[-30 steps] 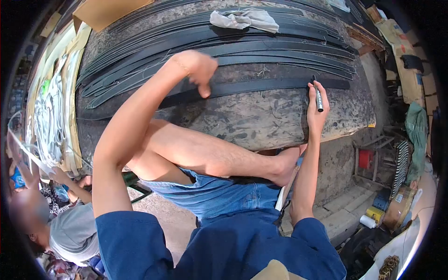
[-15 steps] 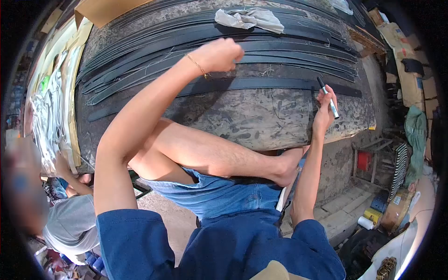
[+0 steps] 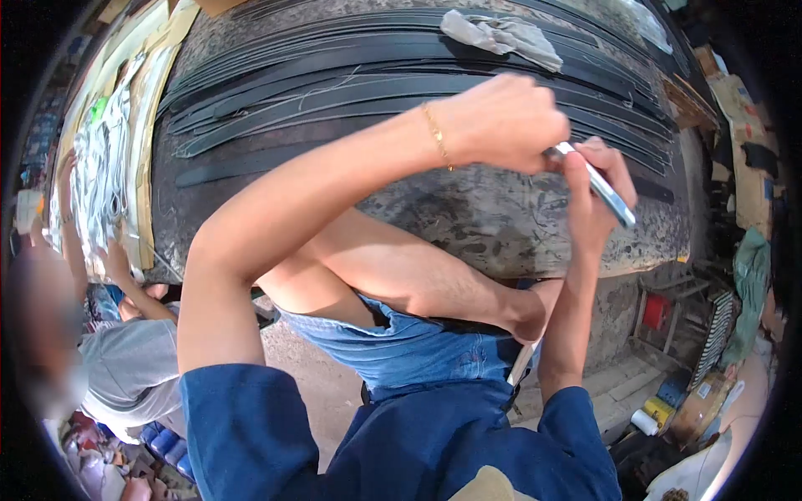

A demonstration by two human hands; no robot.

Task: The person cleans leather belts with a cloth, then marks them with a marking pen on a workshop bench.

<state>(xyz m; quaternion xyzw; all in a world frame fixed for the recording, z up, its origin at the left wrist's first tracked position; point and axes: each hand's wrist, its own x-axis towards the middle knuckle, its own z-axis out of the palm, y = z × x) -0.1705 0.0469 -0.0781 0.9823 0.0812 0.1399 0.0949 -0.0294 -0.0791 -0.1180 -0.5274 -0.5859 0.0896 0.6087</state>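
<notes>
Now my two hands meet above the near edge of the table (image 3: 501,234). My right hand (image 3: 597,200) holds a marker (image 3: 606,188) between thumb and fingers, slanting down to the right, and my left hand (image 3: 501,121) is closed in a loose fist with its fingertips pinching the marker's upper end. Whether that end carries a cap, I cannot tell; the fist hides it.

The marker sits in the air, clear of the table and of the black straps (image 3: 401,83) laid side by side along it. The nearest strap (image 3: 276,159) lies alone toward me, a little apart from the rest, and part of it is hidden behind my forearm.

As for progress, I judge that the work on the straps is paused: the tip touches nothing, and both hands are busy with the marker itself. I see no marks on any strap from here, so I cannot say how many are done. A crumpled rag (image 3: 501,35) lies on the far straps. At my left another person's hand (image 3: 113,263) rests by the table's end, beside pale strips (image 3: 100,167).
</notes>
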